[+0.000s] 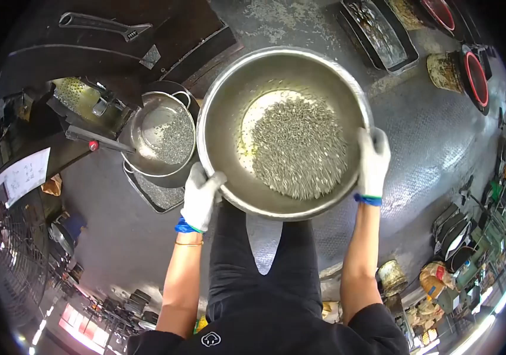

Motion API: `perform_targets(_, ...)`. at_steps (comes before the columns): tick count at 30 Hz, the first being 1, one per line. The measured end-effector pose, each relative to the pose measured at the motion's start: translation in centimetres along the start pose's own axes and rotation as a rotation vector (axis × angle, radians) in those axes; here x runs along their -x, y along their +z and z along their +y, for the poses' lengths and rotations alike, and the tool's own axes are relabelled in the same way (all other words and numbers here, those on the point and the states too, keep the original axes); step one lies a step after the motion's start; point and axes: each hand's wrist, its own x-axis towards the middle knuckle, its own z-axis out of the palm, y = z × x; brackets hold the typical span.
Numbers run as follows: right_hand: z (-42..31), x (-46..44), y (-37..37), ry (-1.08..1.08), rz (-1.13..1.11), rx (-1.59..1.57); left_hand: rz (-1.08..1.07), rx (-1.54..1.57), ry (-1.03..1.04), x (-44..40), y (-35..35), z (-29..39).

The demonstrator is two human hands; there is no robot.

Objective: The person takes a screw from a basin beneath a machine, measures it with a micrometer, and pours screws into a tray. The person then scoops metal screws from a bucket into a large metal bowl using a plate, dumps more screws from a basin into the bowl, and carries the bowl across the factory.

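Note:
A wide, shiny metal bowl [222, 118] is held out in front of my legs. A heap of small grey metal pieces [300, 148] lies in it, too fine to tell their exact kind. My left hand [201, 194], in a white glove over a blue one, grips the lower left rim, thumb on top. On the right rim, my right hand [374, 163] is closed in the same kind of glove. Both hands' fingers are partly hidden beneath the bowl. Left of the bowl stands a two-handled metal pot [146, 127] with similar pieces [176, 139] inside.
A tray of small pieces [158, 194] sits under the pot. An adjustable wrench [102, 23] lies on the dark machine at upper left. A black tray [383, 35] and a red-rimmed basket [476, 80] stand at upper right. A paper sheet [25, 176] hangs at left.

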Motion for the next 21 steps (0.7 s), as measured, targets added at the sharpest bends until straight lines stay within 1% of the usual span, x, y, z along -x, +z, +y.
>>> perform_targets(1,0.4,-0.2,0.9,0.012,-0.036,-0.055,0.012,0.006,-0.017,-0.2,-0.4,-0.7)
perform_targets(2,0.8,1.1,0.3,0.003,-0.063,-0.053,0.036,-0.018,-0.056,0.6,-0.9,-1.2)
perform_targets(3,0.9,2.5,-1.0,0.026,-0.041,0.071,0.057,-0.044,-0.098,1.8,-1.2,-1.6)
perform_targets(5,-0.9,4.8,-4.2,-0.017,0.083,0.206,0.035,-0.005,-0.122,3.0,-0.5,-0.9)
perform_targets(7,-3.1,3.4,-5.2,0.144,0.120,-0.139,-0.065,-0.045,-0.105,3.3,1.3,-0.4)
perform_targets(8,-2.5,1.5,-4.5,0.072,0.085,-0.070,-0.047,-0.039,-0.080,2.7,2.6,0.9)
perform_targets(9,-1.5,0.0,-4.0,-0.003,0.044,0.001,0.012,-0.044,0.006,1.8,3.0,0.5)
perform_targets(10,-1.2,-0.5,-3.0,0.000,-0.052,-0.088,0.039,-0.028,-0.019,1.9,2.7,-0.5)
perform_targets(11,-0.7,0.0,-3.0,-0.033,-0.093,-0.105,0.068,-0.017,-0.044,2.1,2.1,-1.2)
perform_targets(12,-0.6,0.8,-3.6,-0.016,-0.079,-0.093,0.101,-0.055,-0.080,3.5,1.9,-1.5)
perform_targets(13,-0.5,2.2,-4.6,0.011,-0.065,-0.075,0.098,-0.014,-0.048,4.9,1.6,-2.3)
perform_targets(14,-2.2,3.4,-6.1,-0.008,-0.027,0.027,0.102,-0.028,-0.062,6.2,2.1,-2.2)
perform_targets(15,-1.9,3.0,-7.5,-0.017,0.019,0.024,0.107,-0.037,-0.062,7.1,2.8,-1.5)
perform_targets(17,-2.4,-0.1,-8.6,0.159,-0.071,-0.241,0.015,0.002,-0.052,7.2,5.1,0.4)
perform_targets(18,-2.5,-1.0,-7.8,0.072,-0.112,-0.151,0.067,0.003,0.031,6.3,6.1,1.3)
perform_targets(19,-2.3,-1.2,-6.2,0.075,-0.111,-0.109,0.100,-0.060,0.047,5.0,5.6,0.5)
perform_targets(21,0.8,-0.6,-5.2,0.040,-0.188,-0.106,0.050,0.041,-0.123,6.2,3.7,-0.5)
